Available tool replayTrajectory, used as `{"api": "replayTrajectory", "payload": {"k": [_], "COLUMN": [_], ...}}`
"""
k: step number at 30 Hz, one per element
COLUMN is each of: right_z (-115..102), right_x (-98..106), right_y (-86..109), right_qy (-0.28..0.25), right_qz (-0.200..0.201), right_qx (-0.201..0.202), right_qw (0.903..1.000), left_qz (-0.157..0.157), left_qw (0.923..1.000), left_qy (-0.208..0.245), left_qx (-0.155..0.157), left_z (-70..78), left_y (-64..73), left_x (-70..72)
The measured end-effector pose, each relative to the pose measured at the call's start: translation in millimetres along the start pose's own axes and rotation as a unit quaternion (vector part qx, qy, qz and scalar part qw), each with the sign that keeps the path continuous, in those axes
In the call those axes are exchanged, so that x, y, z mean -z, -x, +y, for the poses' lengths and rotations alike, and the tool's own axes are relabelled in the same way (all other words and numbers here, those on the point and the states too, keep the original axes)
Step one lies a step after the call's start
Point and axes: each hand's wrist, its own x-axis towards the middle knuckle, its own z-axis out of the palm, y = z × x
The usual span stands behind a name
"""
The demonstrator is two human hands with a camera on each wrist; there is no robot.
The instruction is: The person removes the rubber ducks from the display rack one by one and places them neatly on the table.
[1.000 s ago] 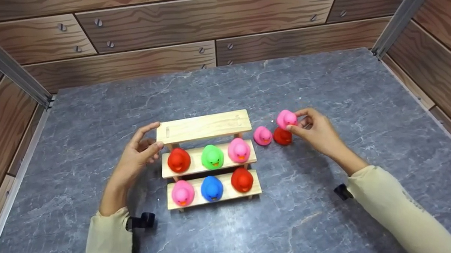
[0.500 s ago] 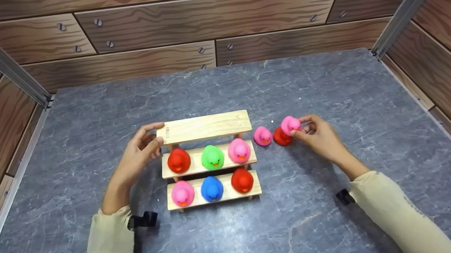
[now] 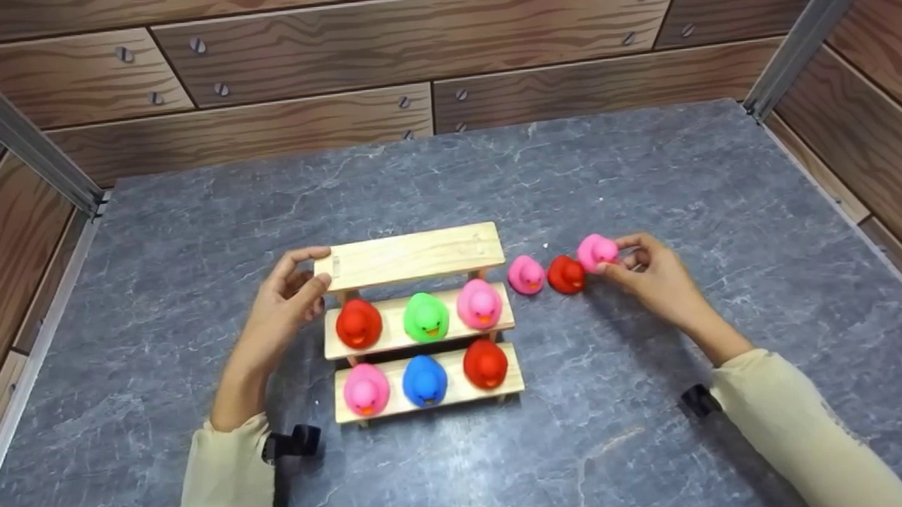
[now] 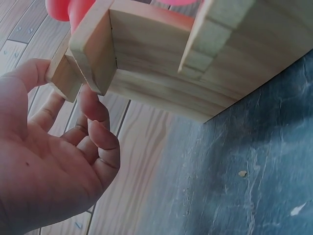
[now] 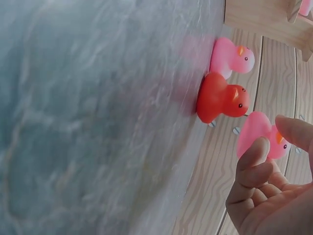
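Observation:
A three-step wooden display stand [image 3: 413,256] stands mid-table, its top step bare. My left hand [image 3: 284,295] pinches the left end of that top step between thumb and fingers; the left wrist view shows the stand's end [image 4: 88,49] between them. In my right hand [image 3: 658,276] a pink rubber duck [image 3: 595,253] is pinched, raised off the table in the right wrist view [image 5: 254,133]. Just left of it sit a red rubber duck [image 3: 566,274] and another pink rubber duck [image 3: 526,274], side by side on the table.
The middle step carries a red duck [image 3: 358,323], a green duck [image 3: 425,317] and a pink duck [image 3: 480,304]. On the bottom step are a pink duck [image 3: 366,389], a blue duck [image 3: 425,380] and a red duck [image 3: 485,363]. Wood-patterned walls [image 3: 414,45] enclose the grey tabletop [image 3: 578,459].
My right hand has carried the pink duck rightward and slightly down, from over the red duck to beside it. My left hand has closed in onto the top step's end.

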Motion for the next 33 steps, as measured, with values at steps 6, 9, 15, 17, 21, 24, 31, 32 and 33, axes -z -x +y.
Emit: {"api": "replayTrajectory", "payload": {"k": [6,9,15,17,21,24,31,32,33], "right_z": [6.5,10.2,15.6,17.3,19.1,19.2,18.8,18.8,18.7], "right_x": [5.3,7.0,8.9,8.8,8.6,8.4,5.7,5.2,4.8], "right_y": [0.5,0.3,0.8,0.7,-0.2,-1.4,-3.3,-3.3,-3.1], "right_qy": [-0.002,0.002,0.016,0.019,0.034,0.040,0.044,0.045,0.046], "right_qz": [0.000,0.000,-0.010,-0.019,-0.031,-0.037,-0.048,-0.048,-0.049], "right_qx": [-0.008,-0.013,-0.024,-0.030,-0.041,-0.046,-0.055,-0.055,-0.055], "right_qw": [1.0000,0.9999,0.9995,0.9992,0.9981,0.9974,0.9964,0.9963,0.9962], "left_qz": [-0.004,-0.003,-0.008,-0.007,-0.008,-0.007,-0.004,-0.004,-0.003], "left_qw": [1.0000,1.0000,0.9999,0.9999,0.9999,0.9999,0.9997,0.9998,0.9998], "left_qy": [0.002,0.000,0.006,0.008,0.009,0.013,0.022,0.021,0.021], "left_qx": [0.002,0.004,0.003,0.003,0.006,0.005,0.003,0.003,0.002], "left_z": [-1.4,-2.4,-4.3,-4.9,-5.5,-6.2,-7.2,-7.3,-7.4], "left_y": [-0.7,-0.9,-1.5,-1.6,-1.0,-1.3,-2.1,-2.1,-2.2], "left_x": [-0.4,-0.8,-0.7,-0.6,-0.6,-0.6,-0.3,-0.2,-0.2]}}
